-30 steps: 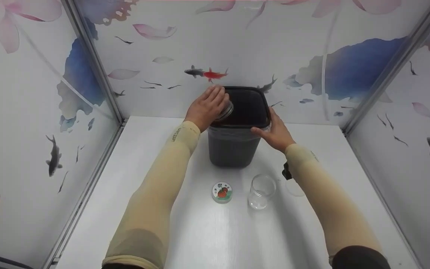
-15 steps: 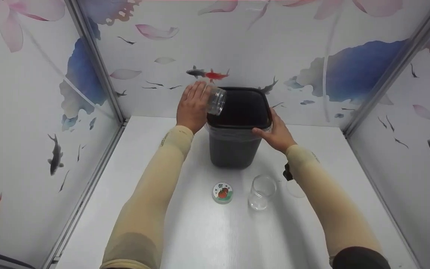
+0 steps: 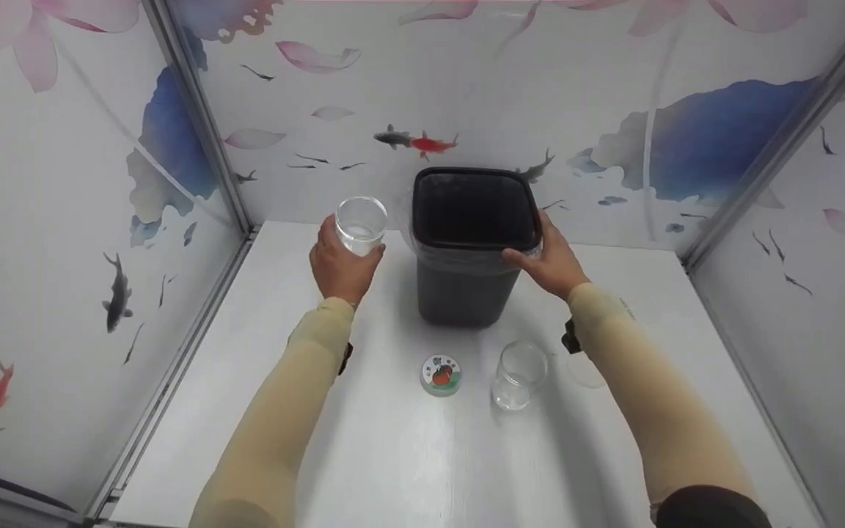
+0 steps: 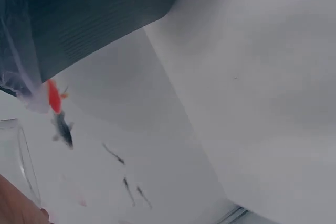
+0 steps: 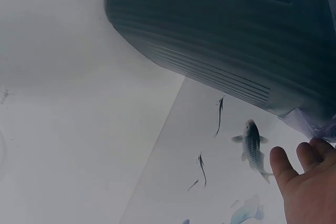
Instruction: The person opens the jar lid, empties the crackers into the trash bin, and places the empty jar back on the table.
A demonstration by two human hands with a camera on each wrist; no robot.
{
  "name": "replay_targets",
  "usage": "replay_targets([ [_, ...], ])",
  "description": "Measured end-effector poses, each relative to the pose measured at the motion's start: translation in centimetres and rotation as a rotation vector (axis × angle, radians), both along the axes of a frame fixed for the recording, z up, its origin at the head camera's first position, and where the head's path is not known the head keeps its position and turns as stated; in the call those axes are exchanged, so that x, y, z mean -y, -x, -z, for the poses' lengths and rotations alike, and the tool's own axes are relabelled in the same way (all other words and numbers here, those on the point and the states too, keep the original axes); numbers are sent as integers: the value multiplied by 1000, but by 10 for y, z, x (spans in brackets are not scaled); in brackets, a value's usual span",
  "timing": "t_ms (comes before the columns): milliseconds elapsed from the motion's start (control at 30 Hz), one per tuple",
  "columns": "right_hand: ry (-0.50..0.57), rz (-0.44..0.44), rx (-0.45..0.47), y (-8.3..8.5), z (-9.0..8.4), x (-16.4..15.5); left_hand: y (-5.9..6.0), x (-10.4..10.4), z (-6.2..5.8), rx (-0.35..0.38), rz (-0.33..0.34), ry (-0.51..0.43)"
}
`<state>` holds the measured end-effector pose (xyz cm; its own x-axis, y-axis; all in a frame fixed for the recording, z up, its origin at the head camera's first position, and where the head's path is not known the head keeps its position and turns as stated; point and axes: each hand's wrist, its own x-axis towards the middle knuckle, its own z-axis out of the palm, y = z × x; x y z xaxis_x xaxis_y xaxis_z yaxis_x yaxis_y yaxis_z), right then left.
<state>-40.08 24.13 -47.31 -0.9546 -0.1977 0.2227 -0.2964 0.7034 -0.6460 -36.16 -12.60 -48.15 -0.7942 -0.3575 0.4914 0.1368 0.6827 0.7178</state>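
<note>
So your left hand [image 3: 338,268] has its fingers wrapped round a clear glass jar [image 3: 361,224], holding it upright with the mouth facing up, just to the left of the black bin [image 3: 470,246] and not touching it. In the left wrist view you only catch the jar's edge [image 4: 16,161] down in the corner, with the bin's ribbed side [image 4: 94,19] above it.

Your right hand [image 3: 551,260] is on the bin's right rim, thumb on the near edge and fingers along the side, right where the clear bag liner [image 3: 422,253] folds over. From the right wrist view the fingers [image 5: 307,182] look fairly straight next to the liner, so it's more of a steadying press than a tight squeeze.

On the white table [image 3: 408,455] closer to you there's a round lid [image 3: 441,375] with a fruit picture, a second empty jar [image 3: 518,374] just right of it, and a clear lid [image 3: 585,370] lying flat beside your right forearm
</note>
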Motion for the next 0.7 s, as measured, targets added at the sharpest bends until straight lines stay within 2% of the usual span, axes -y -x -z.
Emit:
replay_targets([
  [233, 28, -4, -31, 1, 1, -5, -29, -2, 68, 156, 69, -61],
  [367, 28, -8, -33, 2, 1, -4, -43, -7, 100, 247, 114, -90],
  [500, 17, -2, -26, 4, 1, -2, -52, -14, 120, 309, 165, -111],
  [700, 7, 0, -3, 3, 0, -1, -63, -25, 140, 353, 226, -106],
])
